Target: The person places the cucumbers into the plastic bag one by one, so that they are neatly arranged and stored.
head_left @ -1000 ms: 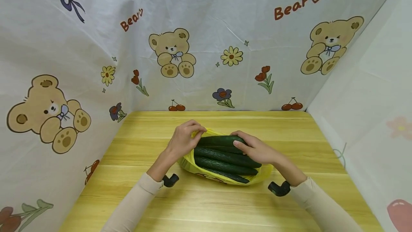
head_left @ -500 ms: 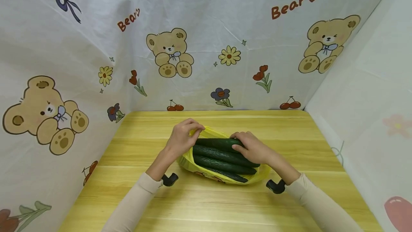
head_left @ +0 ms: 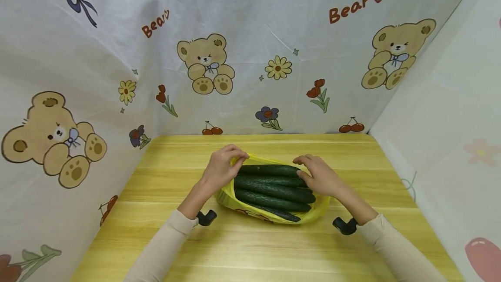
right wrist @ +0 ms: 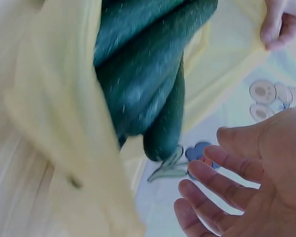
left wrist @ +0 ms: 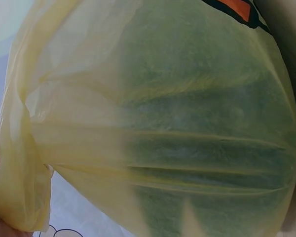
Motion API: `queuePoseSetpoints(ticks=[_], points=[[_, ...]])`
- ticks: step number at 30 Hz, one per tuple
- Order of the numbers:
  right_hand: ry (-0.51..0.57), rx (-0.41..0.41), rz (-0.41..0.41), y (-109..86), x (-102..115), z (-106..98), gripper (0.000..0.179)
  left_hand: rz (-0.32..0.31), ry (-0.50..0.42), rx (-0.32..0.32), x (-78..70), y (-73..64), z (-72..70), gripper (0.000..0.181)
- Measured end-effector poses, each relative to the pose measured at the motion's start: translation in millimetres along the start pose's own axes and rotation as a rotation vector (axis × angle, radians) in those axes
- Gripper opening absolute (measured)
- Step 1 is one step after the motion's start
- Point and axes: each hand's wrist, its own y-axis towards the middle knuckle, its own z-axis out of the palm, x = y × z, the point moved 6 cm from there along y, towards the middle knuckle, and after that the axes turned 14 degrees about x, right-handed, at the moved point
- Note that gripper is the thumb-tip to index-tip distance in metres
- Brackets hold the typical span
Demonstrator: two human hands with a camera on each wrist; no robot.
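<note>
A yellow plastic bag [head_left: 234, 205] lies on its side on the table, its mouth spread wide. Inside, several dark green cucumbers [head_left: 274, 191] are stacked lengthwise; their ends poke toward the right in the right wrist view, where one cucumber [right wrist: 143, 86] is close. My left hand [head_left: 221, 168] pinches the bag's rim at the far left between thumb and fingers. The left wrist view is filled by the thin bag wall [left wrist: 84, 113], with the cucumbers showing through. My right hand [head_left: 322, 178] is beside the cucumbers' right ends, fingers [right wrist: 227, 190] spread and holding nothing.
The wood-grain table [head_left: 250, 256] carries the bag near its middle. A white sheet [head_left: 242, 16] printed with bears and flowers hangs behind and to the left; a pale wall [head_left: 442, 142] stands at right. Black curved pieces [head_left: 345, 226] sit by both wrists.
My right hand let go of the topmost cucumber at the back and drew away to the right, fingers opening. That cucumber now lies along the bag's far side. The left hand stays on the rim.
</note>
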Motion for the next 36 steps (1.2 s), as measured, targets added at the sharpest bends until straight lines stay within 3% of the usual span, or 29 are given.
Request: queuePoseSetpoints(ticks=[5, 9, 13, 18, 24, 31, 34, 36], points=[[-0.008, 0.029, 0.107, -10.7, -21, -9, 0.034, 0.004, 0.012, -0.012, 1.1, 1.4, -0.3, 0.010], [0.003, 0.157, 0.258, -14.9, -47, -5, 0.042, 0.000, 0.017, -0.025, 1.3, 2.1, -1.4, 0.013], [0.050, 0.244, 0.331, -15.8, -69, 5, 0.035, 0.004, 0.007, -0.018, 0.6, 2.1, -1.4, 0.011], [0.047, 0.198, 0.334, -15.3, -85, 10, 0.019, -0.003, 0.005, -0.016, 1.5, 0.3, -0.9, 0.010], [0.033, 0.087, 0.321, -16.3, -90, 2, 0.020, -0.031, -0.006, -0.005, 7.3, 0.2, 2.3, 0.010], [0.172, 0.255, 0.250, -8.9, -99, 27, 0.028, -0.036, -0.007, -0.009, 10.6, 1.0, 5.4, 0.012], [0.149, 0.185, 0.216, -5.3, -105, 27, 0.026, -0.030, -0.010, -0.020, 10.5, 1.8, 2.9, 0.012], [0.123, 0.081, 0.206, -5.3, -106, 19, 0.027, -0.034, -0.011, -0.032, 11.9, 1.8, 0.8, 0.011]])
